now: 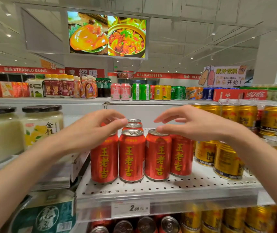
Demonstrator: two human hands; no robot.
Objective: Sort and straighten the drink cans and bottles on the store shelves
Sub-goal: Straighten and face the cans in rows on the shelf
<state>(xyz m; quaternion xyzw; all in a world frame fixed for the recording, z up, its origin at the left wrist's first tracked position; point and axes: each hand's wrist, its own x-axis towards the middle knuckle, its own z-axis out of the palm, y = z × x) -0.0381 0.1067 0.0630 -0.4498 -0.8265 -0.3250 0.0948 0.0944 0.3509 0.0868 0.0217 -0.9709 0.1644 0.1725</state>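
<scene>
Several red drink cans with yellow lettering stand upright in a front row on the perforated white shelf (168, 187), with more behind. My left hand (90, 130) hovers over the leftmost can (104, 158), fingers curled above its top, which the hand hides. My right hand (188, 123) reaches over the third can (158, 157); its thumb touches that can's lid while the fingers stay spread above. The second can (132, 155) stands free between the two hands. The fourth can (181, 155) sits slightly further back, under my right wrist.
Gold cans (226, 160) crowd the shelf to the right. Large jars with black lids (42, 125) stand at the left. A top shelf (77, 100) holds assorted bottles and cans. Below, a price tag (130, 207) and more red and gold cans.
</scene>
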